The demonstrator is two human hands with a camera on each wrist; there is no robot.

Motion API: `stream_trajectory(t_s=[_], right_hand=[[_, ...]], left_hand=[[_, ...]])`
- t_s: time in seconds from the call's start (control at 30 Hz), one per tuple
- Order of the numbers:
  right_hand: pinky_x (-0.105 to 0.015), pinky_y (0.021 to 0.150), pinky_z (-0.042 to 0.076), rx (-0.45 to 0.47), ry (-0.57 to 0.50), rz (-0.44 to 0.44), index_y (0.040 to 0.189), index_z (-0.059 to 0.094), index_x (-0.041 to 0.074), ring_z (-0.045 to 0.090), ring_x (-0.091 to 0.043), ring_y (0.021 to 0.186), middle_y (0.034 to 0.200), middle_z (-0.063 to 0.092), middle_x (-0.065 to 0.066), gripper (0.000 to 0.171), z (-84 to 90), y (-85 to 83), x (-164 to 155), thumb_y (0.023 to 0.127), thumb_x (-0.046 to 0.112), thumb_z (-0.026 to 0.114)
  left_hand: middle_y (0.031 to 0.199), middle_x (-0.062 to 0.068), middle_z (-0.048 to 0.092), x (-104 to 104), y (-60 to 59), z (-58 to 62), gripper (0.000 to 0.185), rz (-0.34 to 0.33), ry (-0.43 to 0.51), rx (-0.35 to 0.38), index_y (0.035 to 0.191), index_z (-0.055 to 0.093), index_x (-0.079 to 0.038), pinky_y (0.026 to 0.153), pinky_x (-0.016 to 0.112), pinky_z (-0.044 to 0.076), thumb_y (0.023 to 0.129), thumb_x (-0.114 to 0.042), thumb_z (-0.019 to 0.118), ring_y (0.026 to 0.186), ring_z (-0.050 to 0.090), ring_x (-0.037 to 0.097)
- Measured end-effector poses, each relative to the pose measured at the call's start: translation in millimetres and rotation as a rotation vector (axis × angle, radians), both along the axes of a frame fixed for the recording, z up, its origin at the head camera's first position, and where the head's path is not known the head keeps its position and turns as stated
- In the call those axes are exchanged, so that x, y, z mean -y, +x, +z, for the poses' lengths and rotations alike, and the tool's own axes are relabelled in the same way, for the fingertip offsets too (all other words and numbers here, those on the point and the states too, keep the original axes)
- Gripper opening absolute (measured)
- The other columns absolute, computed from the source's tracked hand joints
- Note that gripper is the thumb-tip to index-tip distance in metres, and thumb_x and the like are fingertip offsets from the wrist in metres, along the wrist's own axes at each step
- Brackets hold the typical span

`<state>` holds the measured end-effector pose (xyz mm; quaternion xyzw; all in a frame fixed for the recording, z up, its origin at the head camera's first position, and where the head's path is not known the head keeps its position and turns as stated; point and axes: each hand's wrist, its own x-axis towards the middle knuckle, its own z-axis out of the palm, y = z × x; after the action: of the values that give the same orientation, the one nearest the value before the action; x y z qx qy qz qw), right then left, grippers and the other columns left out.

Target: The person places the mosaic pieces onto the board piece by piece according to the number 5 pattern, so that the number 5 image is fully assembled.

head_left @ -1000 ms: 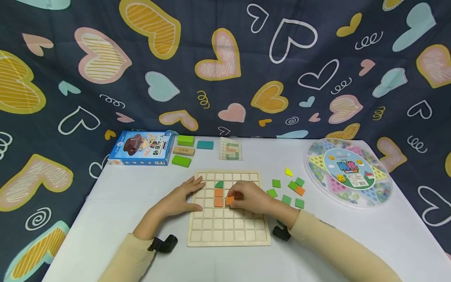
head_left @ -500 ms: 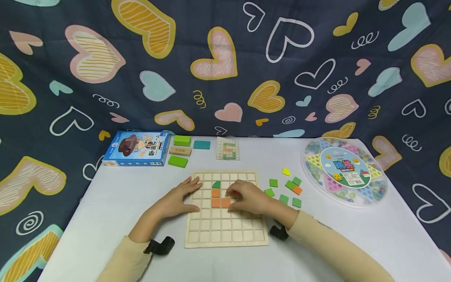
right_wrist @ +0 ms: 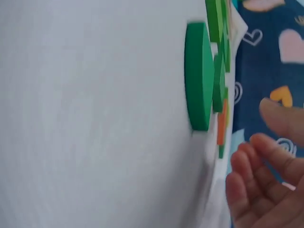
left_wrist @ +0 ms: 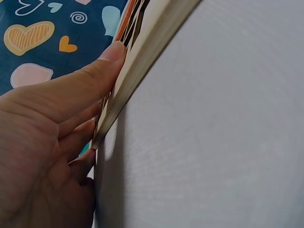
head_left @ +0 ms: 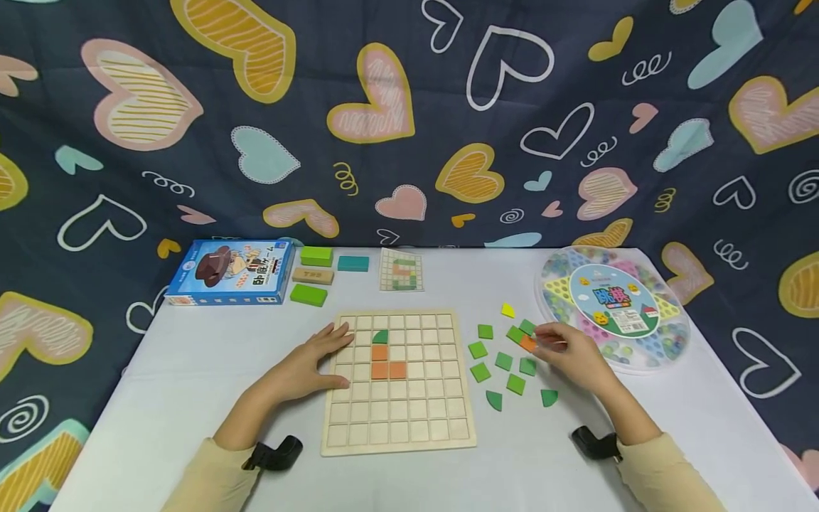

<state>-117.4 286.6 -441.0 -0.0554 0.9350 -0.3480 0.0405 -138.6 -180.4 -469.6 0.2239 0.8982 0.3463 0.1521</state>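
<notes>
Fingers of my right hand (head_left: 572, 352) reach out to the orange tile (head_left: 527, 343), and the tips are right at it. My fingers are a little bent and loose, and I cannot tell if they pinch the tile yet. The orange tile sits in a small bunch of green tiles (head_left: 503, 361) on the counter (head_left: 192, 370), between the wooden board (head_left: 398, 441) and the round marble game (head_left: 613, 307). A yellow tile (head_left: 507, 310) lies just past the bunch, toward the far edge.

My left hand (head_left: 307, 363) lies flat with straight fingers on the left edge of the wooden board. In the left wrist view my thumb (left_wrist: 90, 78) presses along the side of the board.

On the board three orange squares (head_left: 387, 363) sit in an L shape, and a green round-top piece (head_left: 380, 336) sits just above them, touching.

Near the far left corner of the counter is a blue box (head_left: 230, 270). Just beside it are little blocks: two green blocks (head_left: 310, 294), a plain wood block (head_left: 313, 275) and a teal block (head_left: 352, 263). A small pattern card (head_left: 401, 270) lies near the far edge, past the board.
</notes>
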Motion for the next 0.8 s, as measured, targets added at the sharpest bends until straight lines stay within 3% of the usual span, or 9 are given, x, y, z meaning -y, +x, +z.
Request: stream_trajectory(t_s=[0.17, 0.4, 0.57, 0.67, 0.8], right_hand=[[-0.021, 0.072, 0.050, 0.025, 0.036, -0.009, 0.112, 0.064, 0.003, 0.062, -0.021, 0.091, 0.103, 0.067, -0.011, 0.035, -7.5, -6.8, -10, 0.085, 0.025, 0.071], [-0.034, 0.074, 0.047, -0.042, 0.163, 0.001, 0.101, 0.065, 0.004, 0.056, -0.020, 0.086, 0.097, 0.061, -0.011, 0.024, -12.2, -12.9, -1, 0.082, 0.016, 0.072], [-0.034, 0.073, 0.051, -0.030, 0.118, 0.016, 0.106, 0.064, 0.003, 0.062, -0.021, 0.086, 0.096, 0.066, -0.010, 0.024, 2.3, -6.4, 14, 0.085, 0.012, 0.069], [-0.033, 0.074, 0.054, -0.064, 0.058, 0.069, 0.109, 0.066, 0.006, 0.064, -0.019, 0.088, 0.100, 0.068, -0.006, 0.025, 8.9, -0.2, 36, 0.084, 0.011, 0.071], [-0.031, 0.076, 0.055, -0.082, -0.031, 0.233, 0.109, 0.068, 0.011, 0.063, -0.014, 0.088, 0.101, 0.066, 0.000, 0.026, 10.5, 2.1, 81, 0.083, 0.012, 0.072]], left_hand=[[0.157, 0.005, 0.023, 1, 0.3, 0.8, 0.082, -0.004, 0.007, 0.004, 0.145, 0.040, -0.014, 0.110, 0.065, 0.018, 0.076, -0.040, 0.077, 0.146, 0.011, 0.036], [0.157, 0.006, 0.023, 2, 0.5, 0.6, 0.083, -0.002, -0.002, -0.010, 0.145, 0.040, -0.013, 0.110, 0.063, 0.019, 0.076, -0.040, 0.077, 0.146, 0.012, 0.036], [0.157, 0.006, 0.025, 0, -0.9, 0.2, 0.082, -0.012, 0.006, -0.014, 0.145, 0.040, -0.013, 0.111, 0.062, 0.019, 0.076, -0.039, 0.077, 0.146, 0.012, 0.034], [0.157, 0.006, 0.025, -1, -1.1, 0.1, 0.082, -0.017, 0.009, -0.013, 0.145, 0.040, -0.013, 0.112, 0.062, 0.017, 0.077, -0.039, 0.076, 0.146, 0.012, 0.034], [0.157, 0.006, 0.025, 1, 0.0, -0.3, 0.082, -0.011, 0.008, -0.015, 0.145, 0.041, -0.012, 0.112, 0.062, 0.017, 0.076, -0.038, 0.077, 0.146, 0.012, 0.034]])
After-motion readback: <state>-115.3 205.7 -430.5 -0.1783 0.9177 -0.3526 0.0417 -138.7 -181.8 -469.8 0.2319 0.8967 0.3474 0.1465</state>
